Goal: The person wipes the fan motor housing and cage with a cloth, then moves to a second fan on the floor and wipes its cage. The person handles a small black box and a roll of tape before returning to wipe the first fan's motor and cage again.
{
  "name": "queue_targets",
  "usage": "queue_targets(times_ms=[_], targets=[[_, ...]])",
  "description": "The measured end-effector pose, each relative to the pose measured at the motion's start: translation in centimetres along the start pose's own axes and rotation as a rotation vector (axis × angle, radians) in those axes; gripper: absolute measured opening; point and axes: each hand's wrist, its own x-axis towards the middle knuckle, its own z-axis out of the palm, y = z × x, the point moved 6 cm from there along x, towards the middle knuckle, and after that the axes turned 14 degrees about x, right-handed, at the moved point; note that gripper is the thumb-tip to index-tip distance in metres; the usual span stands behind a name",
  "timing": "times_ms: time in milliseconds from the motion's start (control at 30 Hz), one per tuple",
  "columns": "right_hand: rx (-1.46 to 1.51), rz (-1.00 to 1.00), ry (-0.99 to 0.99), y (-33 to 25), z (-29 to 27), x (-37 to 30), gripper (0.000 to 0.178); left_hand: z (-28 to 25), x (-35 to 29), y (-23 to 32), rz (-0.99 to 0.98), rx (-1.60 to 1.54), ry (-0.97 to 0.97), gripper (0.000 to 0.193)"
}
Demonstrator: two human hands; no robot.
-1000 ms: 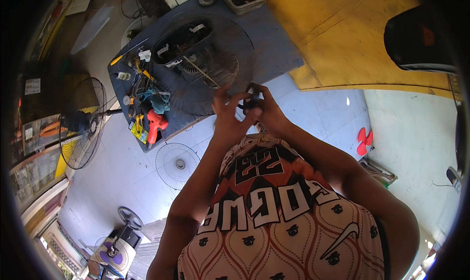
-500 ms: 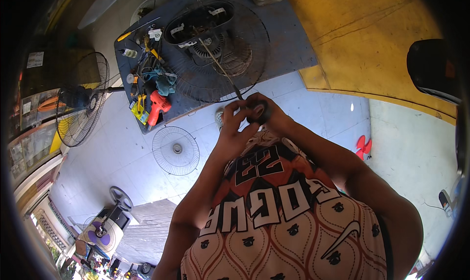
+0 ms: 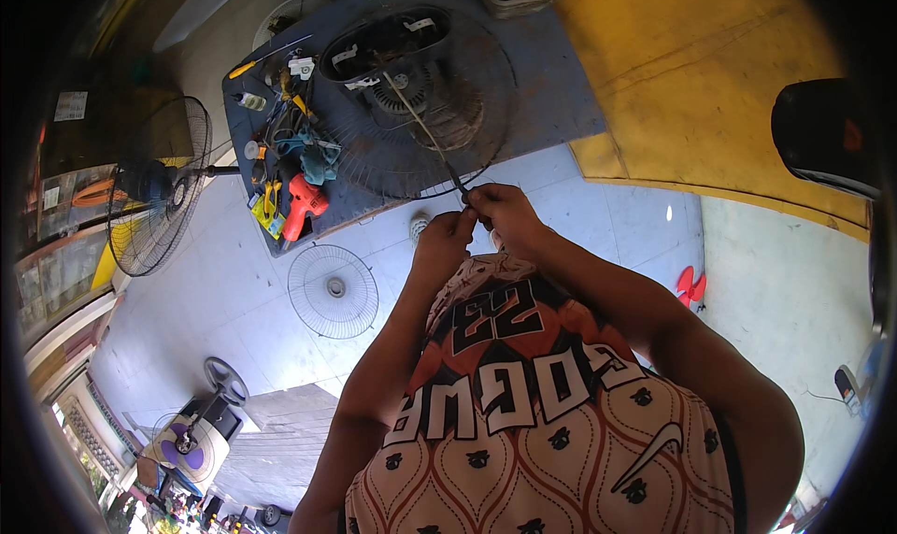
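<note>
In front of my chest, both hands are closed near the end of a cord (image 3: 418,118). The cord runs pale from the fan's oval base (image 3: 385,44), then turns dark close to my fingers. My right hand (image 3: 507,218) pinches this dark end. Fingertips of my left hand (image 3: 443,246) meet it just below; what they grip is hidden. The upturned dark base shows its hollow inside with pale labels. It lies on the table with a round wire fan grille (image 3: 509,81) beneath.
Hand tools, a red heat gun or drill (image 3: 305,205) and a teal cloth (image 3: 318,156) crowd the table's (image 3: 561,99) left side. A standing fan (image 3: 163,188) is at left. A loose grille (image 3: 334,291) and red fan blades (image 3: 690,287) lie on the floor. A yellow panel borders the right.
A black tape roll, visible between my hands before, is now out of sight. My hands have drawn together, with the left fingers closing and the right hand pinching the cord's dark end.
</note>
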Motion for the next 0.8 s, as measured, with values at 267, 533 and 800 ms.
queue_targets(times_ms=[267, 533, 800], targets=[[0.091, -0.029, 0.063, -1.1, -0.4, -2.2, 0.024, 1.2, 3.1, -0.2, 0.106, -0.023, -0.032, 0.036], [0.625, -0.132, 0.177, -2.9, -2.5, -4.5, 0.029, 0.7, 6.0, 6.9, 0.695, 0.128, 0.107, 0.024], [0.548, -0.063, -0.091, -3.4, -2.8, -3.4, 0.047, 0.1, 6.6, 6.0, 0.445, -0.087, 0.098, 0.037]])
